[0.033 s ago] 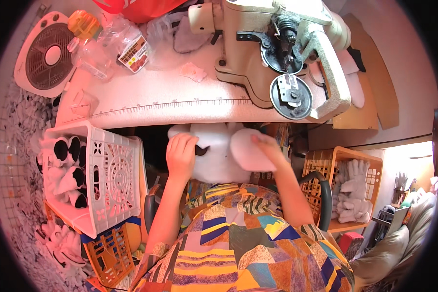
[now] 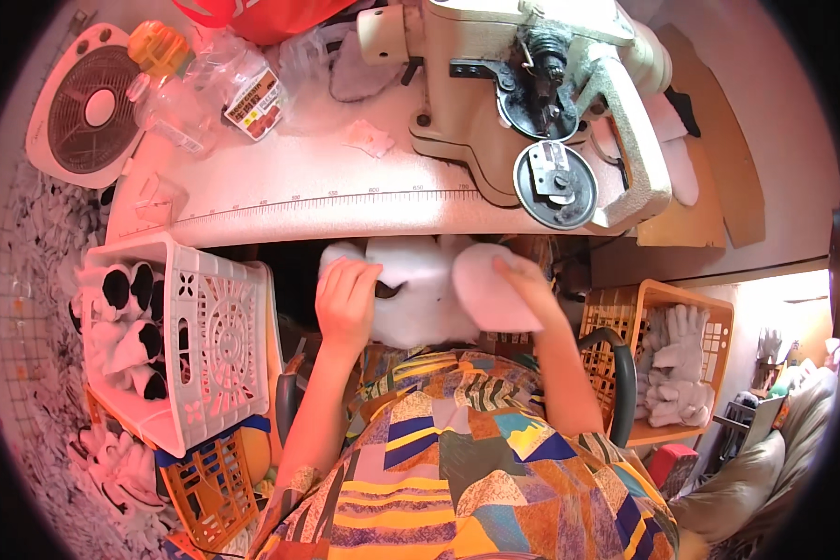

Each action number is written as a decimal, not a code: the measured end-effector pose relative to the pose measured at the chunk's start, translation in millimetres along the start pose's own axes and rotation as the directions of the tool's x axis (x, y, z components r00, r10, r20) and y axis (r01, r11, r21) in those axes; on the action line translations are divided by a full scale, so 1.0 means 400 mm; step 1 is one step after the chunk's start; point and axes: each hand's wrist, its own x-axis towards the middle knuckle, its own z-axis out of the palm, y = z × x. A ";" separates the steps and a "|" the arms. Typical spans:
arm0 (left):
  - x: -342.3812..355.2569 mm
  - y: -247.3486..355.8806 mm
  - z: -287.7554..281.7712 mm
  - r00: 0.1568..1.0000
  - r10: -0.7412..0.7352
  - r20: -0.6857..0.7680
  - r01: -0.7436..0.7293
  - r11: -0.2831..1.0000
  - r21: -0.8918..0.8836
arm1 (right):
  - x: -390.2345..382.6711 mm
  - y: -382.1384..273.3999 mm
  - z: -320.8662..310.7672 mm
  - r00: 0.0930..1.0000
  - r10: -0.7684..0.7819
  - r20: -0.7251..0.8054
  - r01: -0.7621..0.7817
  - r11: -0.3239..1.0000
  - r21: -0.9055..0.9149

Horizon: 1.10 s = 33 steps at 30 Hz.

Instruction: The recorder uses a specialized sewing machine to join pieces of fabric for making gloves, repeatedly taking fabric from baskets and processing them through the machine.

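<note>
Packets first: clear plastic bag [image 2: 217,93] w/ a small yellow-and-red label lies far left on the desk [image 2: 345,187], next to a round white fan [image 2: 86,110]. Both hands sit just below the desk edge, forearms reaching up from the lap. Left hand [image 2: 345,301] curls closed on white fluffy fabric [image 2: 415,289]; right hand [image 2: 523,285] pinches a pale pink oval piece [image 2: 490,287] against it.

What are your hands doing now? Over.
Left hand gripping white plush piece. Right hand holding pale oval piece against it. Sewing machine just above, nothing blocking.
</note>
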 end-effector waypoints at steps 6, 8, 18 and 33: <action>0.099 0.133 -0.065 0.945 -0.293 0.146 0.326 0.882 -0.340 | -0.138 -0.078 -0.074 0.812 -0.506 -0.290 0.390 0.841 -0.375; 0.135 0.151 -0.070 0.875 -0.400 0.273 0.484 0.729 -0.484 | -0.169 -0.128 -0.057 0.550 -0.777 -0.307 0.473 0.593 -0.652; 0.213 0.192 -0.023 0.684 -0.362 0.634 0.727 0.420 -0.544 | -0.288 -0.271 0.056 0.751 -0.439 0.493 0.588 0.784 -0.198; 0.246 0.160 -0.078 0.651 -0.054 0.757 0.733 0.303 -0.609 | -0.239 -0.232 0.134 0.868 -0.478 0.131 0.494 0.811 -0.314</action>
